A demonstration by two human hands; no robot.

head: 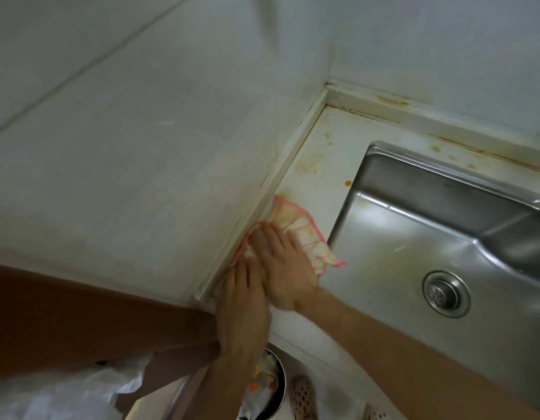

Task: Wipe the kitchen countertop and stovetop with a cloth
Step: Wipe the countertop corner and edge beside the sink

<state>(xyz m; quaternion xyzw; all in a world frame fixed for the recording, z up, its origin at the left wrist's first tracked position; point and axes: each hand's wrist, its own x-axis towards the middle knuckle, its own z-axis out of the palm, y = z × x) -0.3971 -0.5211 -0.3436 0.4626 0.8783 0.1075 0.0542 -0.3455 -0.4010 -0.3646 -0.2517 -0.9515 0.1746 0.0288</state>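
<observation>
Head view, looking down into the corner of a kitchen worktop (315,189). The right hand (285,268) lies flat, fingers spread, palm pressing a cloth (296,228) onto the narrow strip between wall trim and sink; its grip is apart, a press and not a pinch. The left hand (243,310) lies just beside it, its fingertips on the cloth's near edge against the trim (280,174); its grip is likewise flat and apart, closed on nothing. The cloth is thin, soft and crumpled, pale cream with a pink stitched grid and pink hem, one corner overhanging the sink rim. The worktop is a pale, smooth, hard surface. Ahead of the cloth it carries yellow-brown smears and one orange spot (348,183) near the sink edge, and rust-coloured streaks run along the back trim. These marks suggest the wiping is at an early stage: the far corner and the strip behind the sink appear untreated. The stainless-steel sink (429,237) is a pressed basin with rounded corners, a brushed sheen and a round perforated drain (446,294). No stovetop is in view, so that part cannot be judged.
</observation>
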